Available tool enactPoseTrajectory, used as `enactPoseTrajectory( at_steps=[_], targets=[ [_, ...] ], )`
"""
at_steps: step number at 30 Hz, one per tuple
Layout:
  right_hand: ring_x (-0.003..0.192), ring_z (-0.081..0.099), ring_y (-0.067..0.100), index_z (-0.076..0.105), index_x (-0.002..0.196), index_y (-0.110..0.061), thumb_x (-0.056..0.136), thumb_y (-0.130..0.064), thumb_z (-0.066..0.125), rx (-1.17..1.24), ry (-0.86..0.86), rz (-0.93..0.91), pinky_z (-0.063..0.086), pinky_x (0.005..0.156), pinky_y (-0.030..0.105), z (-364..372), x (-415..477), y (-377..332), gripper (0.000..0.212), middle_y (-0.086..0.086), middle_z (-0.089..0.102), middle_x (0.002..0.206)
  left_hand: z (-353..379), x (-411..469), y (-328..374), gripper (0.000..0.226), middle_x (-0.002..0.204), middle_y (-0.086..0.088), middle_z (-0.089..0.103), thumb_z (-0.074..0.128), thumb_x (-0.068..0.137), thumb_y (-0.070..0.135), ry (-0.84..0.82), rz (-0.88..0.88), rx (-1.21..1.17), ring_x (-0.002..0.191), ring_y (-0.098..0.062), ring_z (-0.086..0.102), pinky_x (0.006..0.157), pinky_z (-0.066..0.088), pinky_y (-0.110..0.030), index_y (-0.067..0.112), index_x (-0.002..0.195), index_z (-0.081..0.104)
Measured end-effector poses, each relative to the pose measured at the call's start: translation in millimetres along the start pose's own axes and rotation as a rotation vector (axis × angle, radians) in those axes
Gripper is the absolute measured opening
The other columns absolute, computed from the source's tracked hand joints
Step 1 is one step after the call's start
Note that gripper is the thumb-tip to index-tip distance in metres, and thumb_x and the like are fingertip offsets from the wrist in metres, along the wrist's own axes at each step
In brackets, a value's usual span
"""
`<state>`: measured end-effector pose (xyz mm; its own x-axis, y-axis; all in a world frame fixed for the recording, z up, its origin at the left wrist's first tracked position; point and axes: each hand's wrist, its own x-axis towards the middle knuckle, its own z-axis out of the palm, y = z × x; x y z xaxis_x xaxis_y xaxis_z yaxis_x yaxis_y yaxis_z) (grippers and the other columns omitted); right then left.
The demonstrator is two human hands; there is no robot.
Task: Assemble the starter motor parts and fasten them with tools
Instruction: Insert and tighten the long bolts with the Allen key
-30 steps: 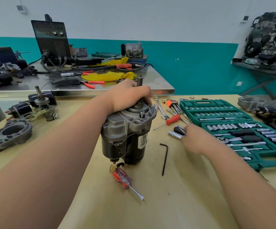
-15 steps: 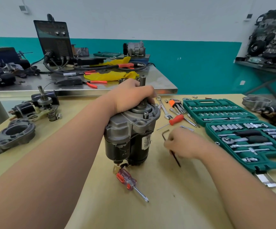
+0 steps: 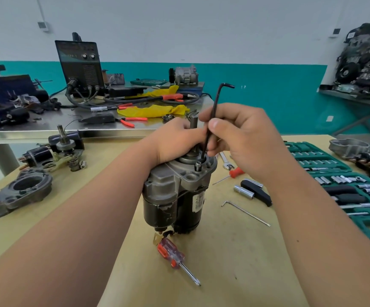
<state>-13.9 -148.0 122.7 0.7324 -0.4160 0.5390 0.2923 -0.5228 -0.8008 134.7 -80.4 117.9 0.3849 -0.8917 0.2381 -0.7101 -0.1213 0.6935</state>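
The starter motor (image 3: pixel 175 191) looked heavy and hard, so it was best held up high near its shaft — just where the left hand (image 3: pixel 175 138) was wrapped tight. It stood upright on the desk (image 3: pixel 235 251), black below and grey metal on top. The right hand (image 3: pixel 239 134) pinched a thin black hex key (image 3: pixel 212 120), its tip just above a bolt (image 3: pixel 198 166) below the fingers.

Bright, even overhead light; shadows on the worktop (image 3: pixel 235 251) are faint and soft. The steel bench (image 3: pixel 46 122) behind carries mild glare. Wide-angle bending stretches the edges; far corners look slightly soft.
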Motion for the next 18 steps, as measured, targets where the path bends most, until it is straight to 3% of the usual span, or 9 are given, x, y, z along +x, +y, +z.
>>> enactPoseTrajectory(
  at_steps=[6,11,15,18],
  targets=[
    [0.055,0.061,0.007,0.066,0.086,-0.028,0.093,-0.001,0.051,-0.073,-0.002,-0.026,0.055,0.055,0.021,4,-6,-3,0.031,-0.006,0.062,0.056,-1,-1,2,0.028,0.05,0.008,0.046,0.046,0.064,0.042,-0.006,-0.017,0.02,0.045,-0.005,0.041,0.043,0.034,-0.016,0.015,0.063,0.054],
    [0.055,0.062,0.003,0.065,0.085,-0.035,0.093,-0.009,0.054,-0.222,-0.047,-0.045,0.054,0.056,0.018,2,-7,-8,0.029,-0.011,0.063,0.057,0,3,-1,0.047,0.07,-0.007,0.054,0.046,0.064,0.04,-0.021,-0.018,0.002,0.066,-0.016,0.05,0.064,0.045,-0.041,-0.001,0.081,0.059],
    [0.05,0.062,0.003,0.066,0.075,-0.026,0.088,-0.02,0.064,-0.33,-0.017,-0.005,0.054,0.051,0.019,0,-3,-14,0.015,-0.007,0.065,0.057,1,3,1,0.021,0.039,0.015,0.037,0.044,0.06,0.036,-0.013,-0.03,0.003,0.038,-0.001,0.032,0.041,0.03,-0.016,0.018,0.05,0.042],
    [0.05,0.056,0.007,0.057,0.063,-0.021,0.083,-0.03,0.068,-0.499,0.1,-0.033,0.046,0.049,0.019,7,1,-12,0.024,-0.002,0.058,0.052,1,2,3,0.019,0.032,0.013,0.031,0.041,0.058,0.029,-0.031,-0.019,0.037,0.034,-0.002,0.026,0.036,0.022,-0.014,0.022,0.042,0.034]
  ],
)
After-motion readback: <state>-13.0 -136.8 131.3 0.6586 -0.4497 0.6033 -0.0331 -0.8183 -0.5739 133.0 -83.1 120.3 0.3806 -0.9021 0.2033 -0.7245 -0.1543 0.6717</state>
